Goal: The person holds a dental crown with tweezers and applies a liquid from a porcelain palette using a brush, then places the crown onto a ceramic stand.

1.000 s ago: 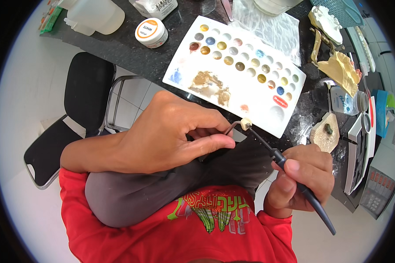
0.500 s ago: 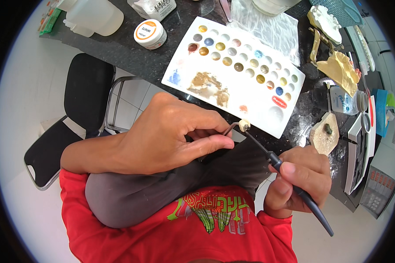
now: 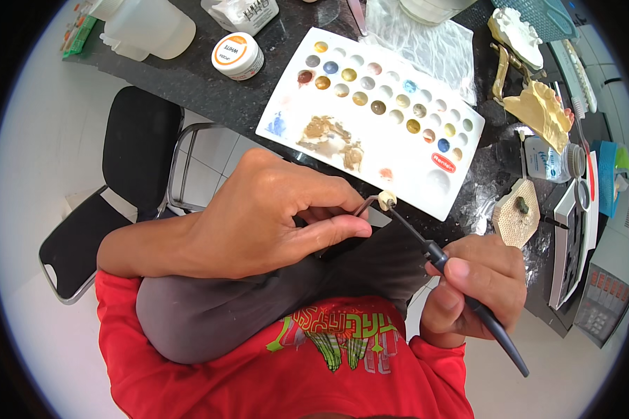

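Cream tooth piece point(image 3: 386, 200) at centre of the clock, off the near edge of the white paint tray point(image 3: 402, 155). Carried on a bent metal holder point(image 3: 365, 204) from 9 o'clock, where the left hand point(image 3: 286, 216) pinches it, thumb and forefinger drawn close. Right hand point(image 3: 483, 281), between 4 and 5 o'clock, fingers wrapped pen-style on a dark slim tool point(image 3: 494, 326); its tip meets the tooth piece, actual contact too small to confirm. Paint tray at 12, brown smears point(image 3: 321, 130) at its near side. Honeycomb block point(image 3: 516, 213) at 3; lidded jar point(image 3: 237, 57) between 10 and 11.

Step in hand, I judge: fine tip work on the tooth piece. Next move calls for a still left pinch, light right fingers.
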